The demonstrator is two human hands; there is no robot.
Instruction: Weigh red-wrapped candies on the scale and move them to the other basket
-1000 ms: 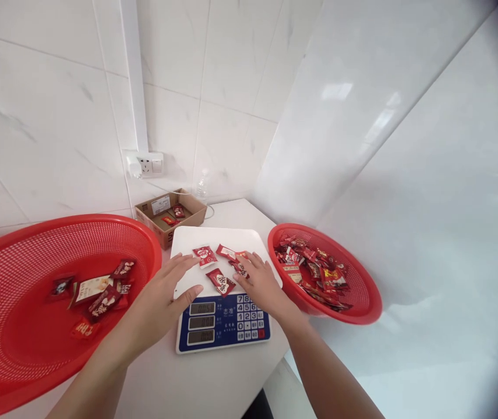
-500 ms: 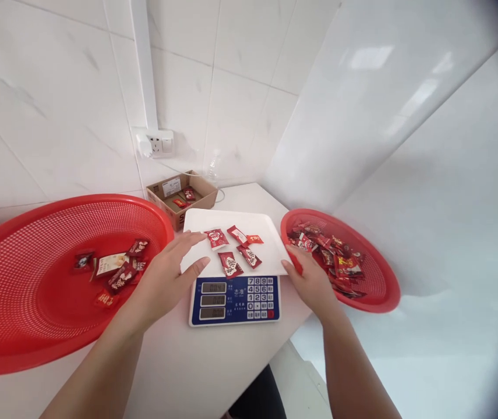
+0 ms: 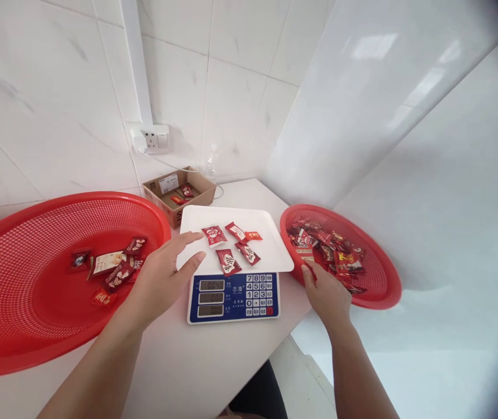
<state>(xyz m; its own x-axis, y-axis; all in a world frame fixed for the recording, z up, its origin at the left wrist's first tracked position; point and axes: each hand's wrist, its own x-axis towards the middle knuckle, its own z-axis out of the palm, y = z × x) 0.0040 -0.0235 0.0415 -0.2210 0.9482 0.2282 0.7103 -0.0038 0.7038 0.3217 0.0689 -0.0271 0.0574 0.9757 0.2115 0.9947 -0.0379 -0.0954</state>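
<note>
A blue-faced digital scale (image 3: 233, 295) with a white weighing tray (image 3: 270, 251) stands on the white counter. Several red candy packets (image 3: 230, 248) lie on the tray. My left hand (image 3: 161, 277) rests open at the tray's left edge, fingers stretched toward the packets, holding nothing. My right hand (image 3: 324, 289) is at the near rim of the small red basket (image 3: 383, 278), fingers curled over the rim; its fingertips are hidden. That basket holds many red wrapped candies (image 3: 325, 247).
A large red mesh basket (image 3: 21, 314) on the left holds several candy packets (image 3: 109, 267). A cardboard box (image 3: 179, 192) with a few packets sits behind the scale, near a wall socket (image 3: 150, 139). White tiled walls enclose the corner; the counter edge runs bottom right.
My right hand left the packets on the tray and moved right to the small basket's rim. The left hand stayed by the tray's left edge. The view shifted slightly.
</note>
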